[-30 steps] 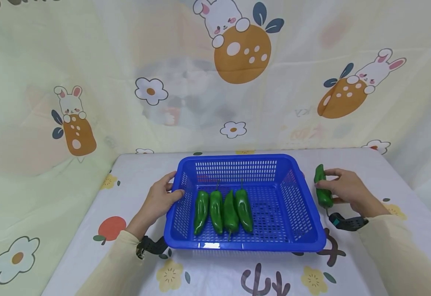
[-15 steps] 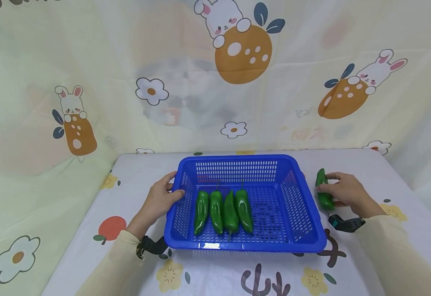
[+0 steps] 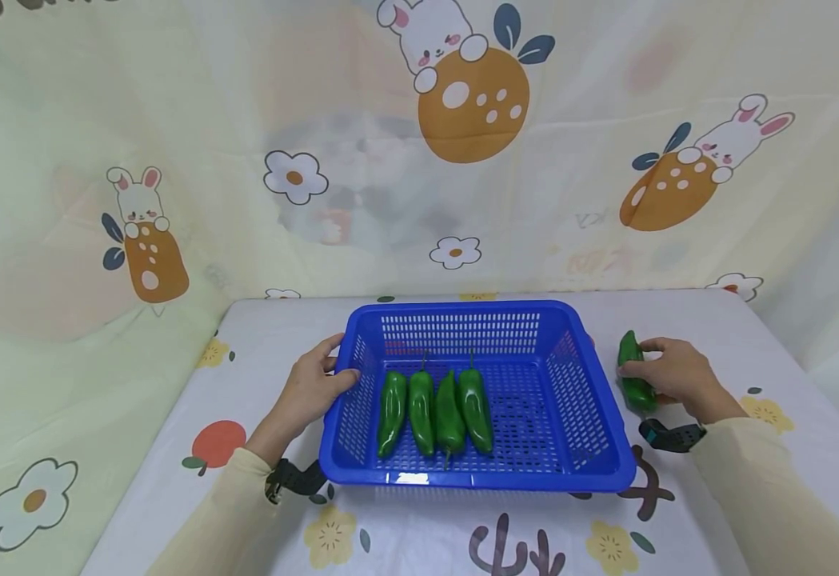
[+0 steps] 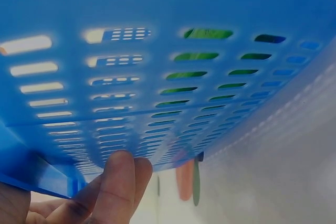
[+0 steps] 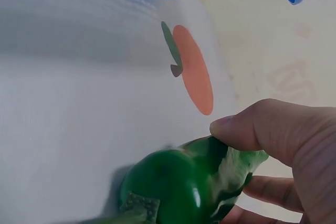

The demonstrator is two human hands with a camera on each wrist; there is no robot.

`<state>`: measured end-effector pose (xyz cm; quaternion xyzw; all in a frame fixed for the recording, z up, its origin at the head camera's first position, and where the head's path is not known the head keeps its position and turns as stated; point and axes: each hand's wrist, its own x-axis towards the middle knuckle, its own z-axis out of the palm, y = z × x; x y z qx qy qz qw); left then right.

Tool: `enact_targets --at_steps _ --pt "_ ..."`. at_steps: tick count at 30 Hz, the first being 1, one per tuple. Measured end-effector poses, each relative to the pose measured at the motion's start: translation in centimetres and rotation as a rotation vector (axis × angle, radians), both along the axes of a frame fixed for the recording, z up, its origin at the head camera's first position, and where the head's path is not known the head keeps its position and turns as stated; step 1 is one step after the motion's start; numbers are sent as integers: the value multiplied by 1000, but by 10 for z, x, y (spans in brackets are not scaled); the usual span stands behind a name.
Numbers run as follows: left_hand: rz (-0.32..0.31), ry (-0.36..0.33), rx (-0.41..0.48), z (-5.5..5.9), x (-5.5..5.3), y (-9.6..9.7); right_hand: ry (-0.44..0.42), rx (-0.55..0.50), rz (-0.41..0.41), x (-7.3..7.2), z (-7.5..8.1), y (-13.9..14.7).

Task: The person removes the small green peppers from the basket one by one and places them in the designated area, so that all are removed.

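A blue plastic basket [image 3: 473, 480] with slotted walls stands in the middle of the table. Several green peppers [image 3: 449, 416] lie side by side in its left half. My left hand [image 3: 311, 384] grips the basket's left rim, thumb over the edge and fingers outside; the left wrist view shows fingertips [image 4: 118, 177] against the slotted wall. To the right of the basket, my right hand [image 3: 678, 372] holds one more green pepper [image 3: 633, 372] between thumb and fingers. Its stem end [image 5: 142, 208] faces the right wrist camera, at or close to the tabletop.
A white cloth printed with fruit and flowers covers the table [image 3: 390, 536]. Behind hangs a pale curtain [image 3: 361, 264] with rabbit prints. The basket's right wall [image 3: 585, 384] stands between the held pepper and the peppers inside.
My right hand has lowered the pepper slightly and brought it a little toward me, beside the basket. The left hand, the basket and the peppers in it have stayed put.
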<state>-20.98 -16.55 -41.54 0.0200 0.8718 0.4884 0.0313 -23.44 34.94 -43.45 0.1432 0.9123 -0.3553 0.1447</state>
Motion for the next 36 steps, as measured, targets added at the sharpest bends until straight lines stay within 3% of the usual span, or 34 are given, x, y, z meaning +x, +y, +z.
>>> enact_targets --at_steps 9,36 --pt "-7 9 8 -2 -1 -1 13 104 5 -1 0 -6" --pt "2 -5 3 -1 1 -1 -25 190 62 3 6 -10"
